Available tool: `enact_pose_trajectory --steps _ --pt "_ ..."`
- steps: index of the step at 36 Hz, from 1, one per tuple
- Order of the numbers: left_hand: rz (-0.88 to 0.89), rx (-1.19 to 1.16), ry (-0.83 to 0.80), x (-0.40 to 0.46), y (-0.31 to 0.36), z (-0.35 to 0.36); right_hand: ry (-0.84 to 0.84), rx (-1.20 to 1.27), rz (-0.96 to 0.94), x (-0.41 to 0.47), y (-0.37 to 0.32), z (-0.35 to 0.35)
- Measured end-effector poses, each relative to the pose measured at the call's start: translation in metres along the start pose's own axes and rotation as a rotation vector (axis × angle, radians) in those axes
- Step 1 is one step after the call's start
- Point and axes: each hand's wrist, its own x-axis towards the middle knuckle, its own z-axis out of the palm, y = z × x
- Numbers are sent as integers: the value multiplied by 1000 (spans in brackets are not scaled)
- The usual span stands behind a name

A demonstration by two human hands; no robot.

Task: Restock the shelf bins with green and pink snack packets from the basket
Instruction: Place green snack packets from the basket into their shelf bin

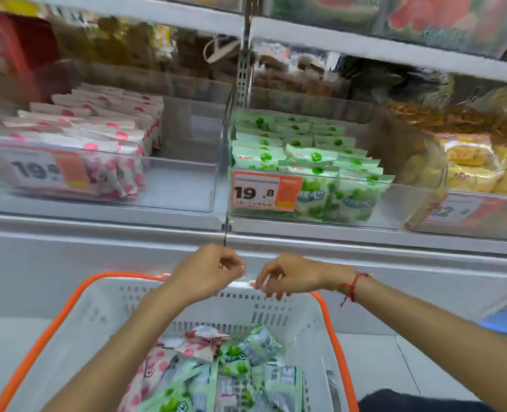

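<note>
While over basket (pixel 76 316), L grip (pixel 209 270) & R grip (pixel 285 278) loosely curled, holding nothing.

White basket (pixel 103 304), orange rim; pink-dotted packets (pixel 76 126); green packets (pixel 305 156)
</note>
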Motion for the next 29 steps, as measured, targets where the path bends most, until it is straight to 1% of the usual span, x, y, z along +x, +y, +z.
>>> enact_pose_trajectory --steps 4,6,7,11,14,18,25,27,28,29 --pt "-161 63 -234 -10 -58 41 -209 -60 107 37 21 59" --pt "-233 151 -329 -14 -82 62 -256 -111 138 51 32 90" --pt "-258 203 -353 -16 -93 73 -249 -156 150 57 38 105" --pt "-270 494 -340 -24 -127 111 -80 -248 157 75 57 161" --pt "-256 604 -322 -31 -139 126 -48 -245 155 86 64 190" --pt "-248 603 -276 -36 -150 136 -99 -386 184 95 81 215" --pt "-238 628 -385 -39 -162 136 33 -470 166 103 93 234" --pt "-256 608 -420 -37 -162 134 -2 -469 155 104 94 228" --pt "-276 584 -416 -36 -160 133 -50 -433 159 104 94 223" --pt "-298 554 -377 -36 -158 132 -102 -381 165 104 92 215"
